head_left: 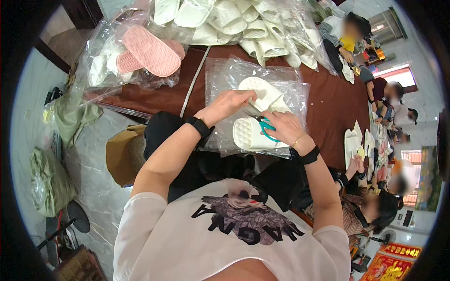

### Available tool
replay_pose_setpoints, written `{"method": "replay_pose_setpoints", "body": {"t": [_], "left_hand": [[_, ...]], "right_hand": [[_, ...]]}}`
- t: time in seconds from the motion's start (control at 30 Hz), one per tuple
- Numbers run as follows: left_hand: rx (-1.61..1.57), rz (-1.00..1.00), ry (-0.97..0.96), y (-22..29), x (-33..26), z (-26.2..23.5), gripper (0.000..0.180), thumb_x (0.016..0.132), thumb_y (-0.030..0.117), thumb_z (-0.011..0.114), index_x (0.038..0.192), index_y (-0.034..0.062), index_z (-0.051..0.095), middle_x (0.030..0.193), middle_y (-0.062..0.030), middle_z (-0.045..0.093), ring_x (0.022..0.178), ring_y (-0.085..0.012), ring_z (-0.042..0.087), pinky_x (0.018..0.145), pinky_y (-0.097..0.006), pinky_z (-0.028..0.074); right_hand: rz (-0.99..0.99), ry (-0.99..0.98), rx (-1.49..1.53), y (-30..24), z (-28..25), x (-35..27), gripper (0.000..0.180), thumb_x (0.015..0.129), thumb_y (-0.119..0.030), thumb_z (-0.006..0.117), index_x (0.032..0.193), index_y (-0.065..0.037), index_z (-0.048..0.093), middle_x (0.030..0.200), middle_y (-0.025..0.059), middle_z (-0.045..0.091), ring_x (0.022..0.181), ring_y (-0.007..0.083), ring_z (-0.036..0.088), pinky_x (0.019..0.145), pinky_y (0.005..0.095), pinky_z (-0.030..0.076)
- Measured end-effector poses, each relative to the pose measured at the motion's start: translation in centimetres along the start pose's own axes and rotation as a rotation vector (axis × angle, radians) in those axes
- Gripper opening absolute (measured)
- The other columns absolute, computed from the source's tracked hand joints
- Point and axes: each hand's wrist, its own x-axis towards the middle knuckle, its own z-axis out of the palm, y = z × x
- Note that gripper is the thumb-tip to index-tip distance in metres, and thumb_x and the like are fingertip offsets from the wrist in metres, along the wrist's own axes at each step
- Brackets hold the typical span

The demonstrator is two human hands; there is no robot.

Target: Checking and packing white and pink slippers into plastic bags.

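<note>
Two white slippers lie in front of me on clear plastic bags (220,84). The far slipper (269,95) is angled, and the near slipper (244,135) lies crosswise with its dimpled sole end to the left. My left hand (233,104) is closed in a pinch at the edge of the far slipper; what its fingertips hold is too small to make out. My right hand (283,125) grips small scissors (266,129) with teal handles, over the gap between both slippers. The scissors' blades point left toward my left hand and are partly hidden.
White slippers (229,21) in plastic are heaped at the table's far side, with pink slippers (152,51) at the far left. The table has a brown cover (323,112). A cardboard box (123,157) stands left of my legs. Several people work along the table to the right.
</note>
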Motion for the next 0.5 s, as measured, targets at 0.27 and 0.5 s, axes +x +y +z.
{"method": "replay_pose_setpoints", "body": {"t": [0.27,0.5], "left_hand": [[-0.120,-0.156,0.133,0.5,0.2,-2.5,0.020,0.085,0.001,0.062,0.104,0.0057,0.057,0.082,-0.0079,0.063,0.076,-0.0193,0.064,0.070,-0.031,0.050],[-0.322,-0.150,0.860,5.6,-6.1,-15.0,0.012,0.092,0.000,0.058,0.104,0.0008,0.058,0.095,-0.0056,0.064,0.088,-0.0133,0.062,0.080,-0.025,0.049]], "right_hand": [[0.080,0.081,0.118,1.6,0.6,-2.2,0.037,0.083,-0.024,0.065,0.115,-0.012,0.054,0.094,0.0149,0.065,0.086,0.0337,0.064,0.071,0.0436,0.049],[0.405,0.458,0.206,11.7,5.2,-8.1,0.045,0.086,-0.021,0.061,0.128,-0.011,0.048,0.102,0.0178,0.063,0.096,0.0366,0.061,0.082,0.0446,0.049]]}}
